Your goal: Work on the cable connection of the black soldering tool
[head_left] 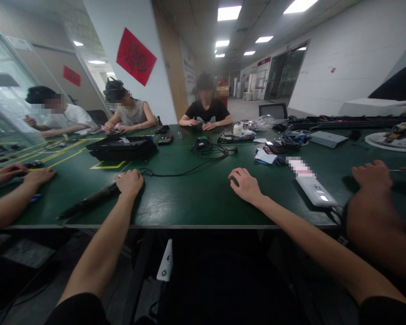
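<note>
A long dark electric screwdriver (91,201) lies slantwise on the green table, its tip toward the front left. My left hand (130,182) is closed around its rear end, and a black cord (176,174) runs from beside that hand toward the back. Palm down on the bare tabletop rests my right hand (245,186), fingers loosely bent and a little apart, with nothing seen in it. To its right is a white power bank-like device (314,189) with a cable. A blue-and-white packet (265,156) lies beyond the right hand.
A black plastic housing (123,148) stands beyond my left hand. Cables and a plug (235,150) lie mid-table. Co-workers' hands (37,176) are at the left and another fist (372,175) at the right. The table's front edge (203,226) runs before me.
</note>
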Available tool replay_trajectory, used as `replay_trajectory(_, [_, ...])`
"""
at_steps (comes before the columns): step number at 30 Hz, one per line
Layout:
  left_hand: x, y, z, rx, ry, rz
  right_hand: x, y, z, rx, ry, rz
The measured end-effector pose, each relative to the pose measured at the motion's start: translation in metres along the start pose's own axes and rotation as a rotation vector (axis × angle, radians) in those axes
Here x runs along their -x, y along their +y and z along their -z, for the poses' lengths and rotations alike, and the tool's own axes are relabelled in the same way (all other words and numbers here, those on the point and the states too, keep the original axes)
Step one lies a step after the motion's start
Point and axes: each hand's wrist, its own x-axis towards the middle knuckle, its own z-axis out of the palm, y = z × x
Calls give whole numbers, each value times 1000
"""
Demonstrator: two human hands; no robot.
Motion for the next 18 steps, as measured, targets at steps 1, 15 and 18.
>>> replay_trajectory(1, [1,6,-1,2,36,3,0,0,0,2,-5,2])
replay_trajectory(15, [93,239,5,265,122,-1007,0,-7,1,29,84,45])
replay_trajectory(18, [114,273,9,246,132,-1113,-1,-4,-3,39,70,78])
